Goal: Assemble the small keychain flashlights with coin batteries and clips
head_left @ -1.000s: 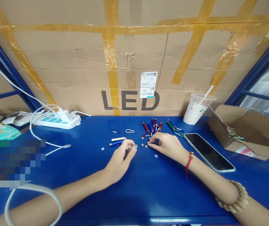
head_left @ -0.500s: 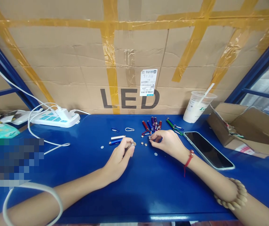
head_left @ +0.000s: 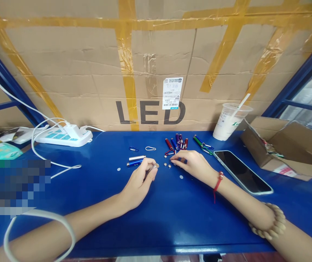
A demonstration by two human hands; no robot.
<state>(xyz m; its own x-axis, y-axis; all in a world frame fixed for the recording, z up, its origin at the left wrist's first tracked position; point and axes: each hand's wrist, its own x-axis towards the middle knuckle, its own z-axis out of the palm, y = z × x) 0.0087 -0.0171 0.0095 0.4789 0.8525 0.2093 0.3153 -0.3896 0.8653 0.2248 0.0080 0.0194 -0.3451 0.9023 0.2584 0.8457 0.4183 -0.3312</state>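
Note:
My left hand (head_left: 139,185) is closed over the table, with silvery button cells (head_left: 156,165) showing at the thumb and fingertips. Right across from it, my right hand (head_left: 195,163) pinches its thumb and fingers together; whatever is between them is hidden. Several loose button cells (head_left: 165,165) lie on the table between the hands. Beyond my left fingers are a silver tube (head_left: 137,158) and a blue tube (head_left: 134,162), like small flashlight bodies. A blue carabiner (head_left: 133,149) and a silver carabiner (head_left: 150,148) lie farther back. Small coloured flashlights with carabiners (head_left: 181,140) are grouped behind my right hand.
On the blue table (head_left: 156,225), a phone (head_left: 243,171) lies to the right, near a drink cup (head_left: 228,123) and an open cardboard box (head_left: 287,145). A power strip (head_left: 63,136) with white cables stands left. A large carton (head_left: 90,72) backs the table.
My right fingertips have shifted slightly left, and the small shiny piece seen at them before no longer shows. My left hand stays in place with the button cells.

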